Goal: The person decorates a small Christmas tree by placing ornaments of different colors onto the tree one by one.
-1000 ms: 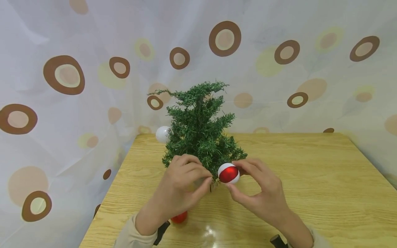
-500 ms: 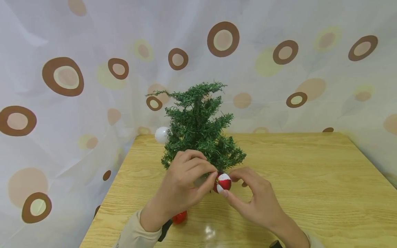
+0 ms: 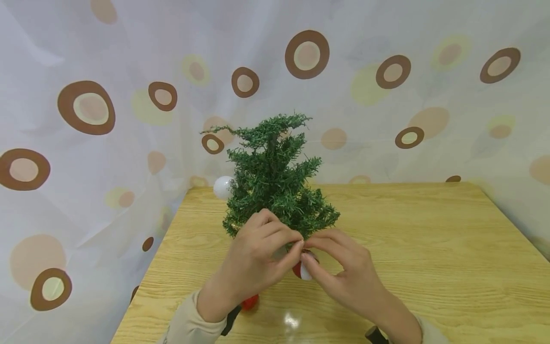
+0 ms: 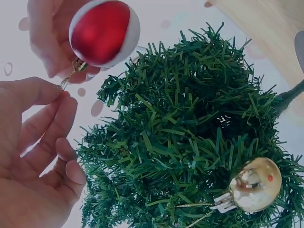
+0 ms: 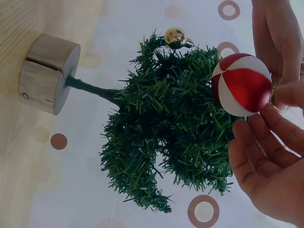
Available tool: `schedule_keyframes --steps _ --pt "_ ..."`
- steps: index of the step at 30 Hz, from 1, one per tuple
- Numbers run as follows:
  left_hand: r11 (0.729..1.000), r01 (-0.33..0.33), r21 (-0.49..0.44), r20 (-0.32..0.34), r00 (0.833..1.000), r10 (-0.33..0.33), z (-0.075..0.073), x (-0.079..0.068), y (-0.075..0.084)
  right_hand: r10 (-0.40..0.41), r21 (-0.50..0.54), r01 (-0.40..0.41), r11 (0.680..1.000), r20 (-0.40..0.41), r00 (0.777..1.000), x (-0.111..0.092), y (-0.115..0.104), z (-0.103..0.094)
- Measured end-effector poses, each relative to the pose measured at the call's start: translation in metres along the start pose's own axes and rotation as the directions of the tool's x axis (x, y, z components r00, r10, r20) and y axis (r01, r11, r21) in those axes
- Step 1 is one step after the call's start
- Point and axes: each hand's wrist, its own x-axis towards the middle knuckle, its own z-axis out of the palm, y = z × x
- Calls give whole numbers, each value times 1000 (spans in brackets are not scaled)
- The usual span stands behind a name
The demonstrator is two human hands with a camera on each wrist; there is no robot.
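A red-and-white Christmas bauble [image 3: 306,272] hangs below the fingertips of both hands, in front of the small green artificial Christmas tree [image 3: 275,177]. My left hand [image 3: 262,253] pinches the bauble's thin gold hanging cord [image 4: 63,84] between thumb and index finger. Close beside it, my right hand [image 3: 350,270] pinches near the cord's lower end with thumb and index finger. In the right wrist view the bauble [image 5: 243,84] is seen whole, its gold cord running into the right hand [image 5: 273,178]. The exact contact points are partly covered by fingers.
A white ball [image 3: 223,187] hangs at the tree's left side. Among the branches is a gold bauble [image 4: 259,185]. A red ball [image 3: 250,302] lies on the wooden table [image 3: 429,248] by the left wrist. The tree has a round wooden base [image 5: 47,73].
The bauble has moved left and down and now hangs under the fingers. My right hand has shifted from the bauble's side to the cord, meeting the left fingertips. The left hand has moved slightly right.
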Motion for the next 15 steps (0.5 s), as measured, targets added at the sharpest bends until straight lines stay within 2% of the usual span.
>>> schedule_keyframes --steps 7,12,15 --pt "994 92 52 25 995 -93 4 1 5 24 -74 -27 997 -47 999 2 6 -2" --pt "976 198 93 -3 980 -198 10 1 10 61 -132 -69 989 -59 996 7 9 -6" --pt "967 233 103 -26 973 -231 15 1 11 91 -165 -99 981 -60 994 12 8 -7"
